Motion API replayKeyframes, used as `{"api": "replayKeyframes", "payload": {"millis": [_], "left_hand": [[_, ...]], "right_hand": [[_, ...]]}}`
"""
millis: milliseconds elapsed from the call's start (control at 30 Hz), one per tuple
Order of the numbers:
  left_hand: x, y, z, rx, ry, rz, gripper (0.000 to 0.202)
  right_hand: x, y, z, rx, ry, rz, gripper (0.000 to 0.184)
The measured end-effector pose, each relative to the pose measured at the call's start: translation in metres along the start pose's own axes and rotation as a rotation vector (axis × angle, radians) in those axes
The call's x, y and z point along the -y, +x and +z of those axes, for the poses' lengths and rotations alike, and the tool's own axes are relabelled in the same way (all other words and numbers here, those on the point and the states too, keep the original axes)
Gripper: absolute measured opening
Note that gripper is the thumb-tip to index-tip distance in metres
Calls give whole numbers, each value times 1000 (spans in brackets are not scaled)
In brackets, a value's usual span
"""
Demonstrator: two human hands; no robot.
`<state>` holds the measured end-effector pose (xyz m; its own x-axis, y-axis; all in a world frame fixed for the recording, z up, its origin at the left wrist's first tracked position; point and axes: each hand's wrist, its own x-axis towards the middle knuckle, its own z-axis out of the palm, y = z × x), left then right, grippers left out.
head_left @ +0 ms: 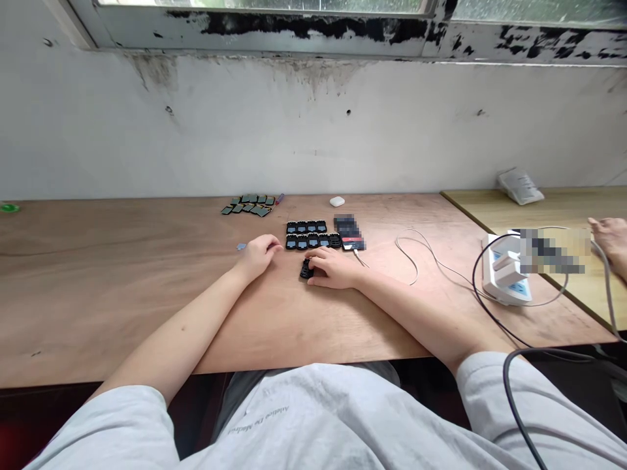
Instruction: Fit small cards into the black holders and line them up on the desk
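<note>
My right hand (334, 269) rests on the wooden table with its thumb and fingers around a small black plastic part (306, 269). To its left, my left hand (260, 254) is closed, thumb and fingertips pressed together; whatever may be between them is too small to make out. Just left of that hand lies a small blue-grey piece (241, 247). Beyond my hands, two rows of similar black parts (306, 241) stand side by side, most with a blue-grey piece in them. Several flat, dark green pieces (249, 205) lie further back, near a thin pen-like tool (279, 199).
A phone (349, 232) with a cable sits right of the rows, and a white earbud case (337, 202) near the wall. A power strip (507, 271) with plugs and loose cables lies at right. Another person's hand (611, 241) is at the right edge, below a plastic packet (520, 186).
</note>
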<state>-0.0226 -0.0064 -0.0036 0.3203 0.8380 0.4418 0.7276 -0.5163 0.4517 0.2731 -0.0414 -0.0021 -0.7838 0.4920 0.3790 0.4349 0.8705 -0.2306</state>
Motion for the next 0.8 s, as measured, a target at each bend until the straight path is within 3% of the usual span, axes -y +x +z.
{"api": "replayKeyframes", "payload": {"millis": [133,267,533,800], "left_hand": [[-31,-8,20,37,-358,12,30],[-49,-13,28,69,-331,69,29],[-53,-10,26,40,-325,-13,28],[-55,-7,48,-35,-304,-78,28]], "right_hand": [[-1,0,0,8,-16,-12,23],[-2,-1,1,-10,-59,-1,22],[-3,0,3,2,-120,99,19],[-5,1,3,-11,-128,160,19]]}}
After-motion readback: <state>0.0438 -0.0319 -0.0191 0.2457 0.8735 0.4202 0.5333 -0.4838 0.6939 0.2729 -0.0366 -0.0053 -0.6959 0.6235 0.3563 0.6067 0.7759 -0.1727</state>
